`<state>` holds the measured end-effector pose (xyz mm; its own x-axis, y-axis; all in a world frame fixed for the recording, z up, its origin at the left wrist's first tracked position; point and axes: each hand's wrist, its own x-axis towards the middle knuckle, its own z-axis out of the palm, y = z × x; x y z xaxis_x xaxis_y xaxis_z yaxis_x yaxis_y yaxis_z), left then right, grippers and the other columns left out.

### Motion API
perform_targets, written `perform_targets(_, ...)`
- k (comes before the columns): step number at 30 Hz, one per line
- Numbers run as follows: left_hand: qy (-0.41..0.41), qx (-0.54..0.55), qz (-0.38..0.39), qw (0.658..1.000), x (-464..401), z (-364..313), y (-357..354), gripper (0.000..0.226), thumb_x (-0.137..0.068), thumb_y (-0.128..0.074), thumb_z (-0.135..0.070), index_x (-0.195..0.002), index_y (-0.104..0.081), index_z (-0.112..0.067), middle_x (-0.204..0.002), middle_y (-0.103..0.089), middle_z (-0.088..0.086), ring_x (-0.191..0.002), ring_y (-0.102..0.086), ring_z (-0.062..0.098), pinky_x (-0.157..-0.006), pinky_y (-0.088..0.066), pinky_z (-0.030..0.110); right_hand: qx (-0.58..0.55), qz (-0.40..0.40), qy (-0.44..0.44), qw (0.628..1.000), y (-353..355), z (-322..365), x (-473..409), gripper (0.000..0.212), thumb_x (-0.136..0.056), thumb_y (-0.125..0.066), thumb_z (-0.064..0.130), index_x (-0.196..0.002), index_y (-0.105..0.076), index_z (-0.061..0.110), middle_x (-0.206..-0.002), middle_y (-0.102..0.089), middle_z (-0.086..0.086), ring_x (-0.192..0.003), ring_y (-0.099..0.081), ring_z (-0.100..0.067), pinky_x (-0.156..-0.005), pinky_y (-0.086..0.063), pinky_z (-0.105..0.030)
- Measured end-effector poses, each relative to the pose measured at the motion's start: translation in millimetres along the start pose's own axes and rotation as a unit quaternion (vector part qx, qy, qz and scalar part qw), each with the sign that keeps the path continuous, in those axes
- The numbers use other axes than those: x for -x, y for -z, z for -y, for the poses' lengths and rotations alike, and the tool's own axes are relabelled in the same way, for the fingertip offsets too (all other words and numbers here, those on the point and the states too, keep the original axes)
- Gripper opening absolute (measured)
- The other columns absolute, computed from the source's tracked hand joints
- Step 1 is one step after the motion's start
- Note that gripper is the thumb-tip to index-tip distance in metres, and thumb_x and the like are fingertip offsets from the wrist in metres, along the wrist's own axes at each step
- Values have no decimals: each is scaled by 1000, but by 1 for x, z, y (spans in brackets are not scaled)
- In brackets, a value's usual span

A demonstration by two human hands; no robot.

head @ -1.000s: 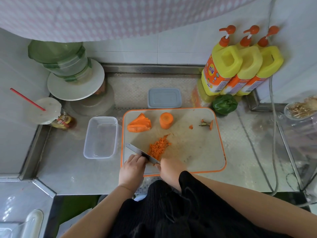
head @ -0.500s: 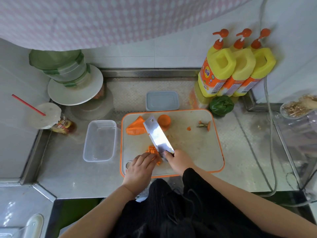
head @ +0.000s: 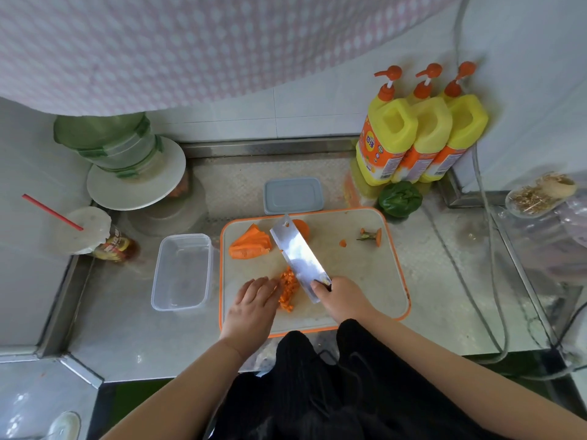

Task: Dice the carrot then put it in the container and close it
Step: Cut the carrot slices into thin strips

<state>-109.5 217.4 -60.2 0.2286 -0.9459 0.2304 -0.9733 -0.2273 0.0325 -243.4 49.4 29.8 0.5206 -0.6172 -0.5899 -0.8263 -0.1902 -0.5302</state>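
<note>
On the orange-rimmed cutting board (head: 365,281) lies a small pile of diced carrot (head: 288,289). My left hand (head: 252,304) lies flat with its fingers against the left side of the pile. My right hand (head: 341,298) grips the handle of a cleaver (head: 298,254), whose broad blade lies tilted along the pile's right side. Carrot slices (head: 251,242) lie at the board's far left, and a carrot stub (head: 303,228) shows behind the blade. The clear container (head: 182,271) stands empty left of the board; its grey lid (head: 293,195) lies behind the board.
A carrot top (head: 370,236) and a small scrap (head: 342,243) lie on the board's far right. Three yellow pump bottles (head: 419,134) and a green pepper (head: 399,198) stand at the back right. A cup with a red straw (head: 84,230) and stacked plates (head: 136,173) sit at left.
The cleaver went from lying low in front of the pile to being turned with its blade pointing away along the pile's right side. My left hand closed in on the pile.
</note>
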Motion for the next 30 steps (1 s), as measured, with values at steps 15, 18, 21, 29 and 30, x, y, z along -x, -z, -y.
perform_targets(15, 124, 90, -17, 988, -33, -3, 25, 22, -81, -56, -21, -87, -77, -22, -81, -71, -7, -81, -65, 24, -71, -49, 33, 63, -10, 0, 998, 3, -14, 0, 41, -96, -44, 45, -65, -41, 19, -64, -46, 3, -73, -52, -21, -65, -38, -29)
perform_targets(18, 232, 177, 34, 956, -45, -1, 38, 10, -87, -68, -27, -80, -73, -22, -79, -68, -10, -86, -59, 21, -74, -45, 35, 97, -10, 6, 995, 5, -18, -2, 39, -95, -44, 42, -64, -39, 19, -68, -49, 1, -76, -53, -20, -68, -42, -32)
perform_targets(21, 290, 206, 72, 932, -52, 0, 44, 18, -89, -67, -33, -79, -60, -19, -76, -59, -8, -82, -52, 18, -72, -44, 35, 131, -5, 10, 991, 8, -22, -2, 32, -97, -42, 40, -83, -52, 13, -85, -58, -4, -86, -59, -21, -77, -46, -32)
perform_targets(29, 364, 283, 5, 888, -33, -2, 41, 33, -87, -50, 2, -113, -58, -15, -113, -57, -7, -109, -52, 19, -90, -46, 38, 294, -71, 99, 948, 9, -37, 11, 19, -98, -39, 35, -98, -40, 16, -64, -51, 4, -63, -61, -21, -55, -46, -33)
perform_targets(30, 390, 290, -9, 874, -30, -2, 41, 33, -87, -48, 4, -113, -58, -15, -112, -55, -8, -109, -52, 19, -90, -46, 39, 290, -72, 102, 949, 8, -38, 12, 21, -98, -39, 37, -100, -40, 16, -65, -53, 4, -64, -63, -21, -56, -48, -33)
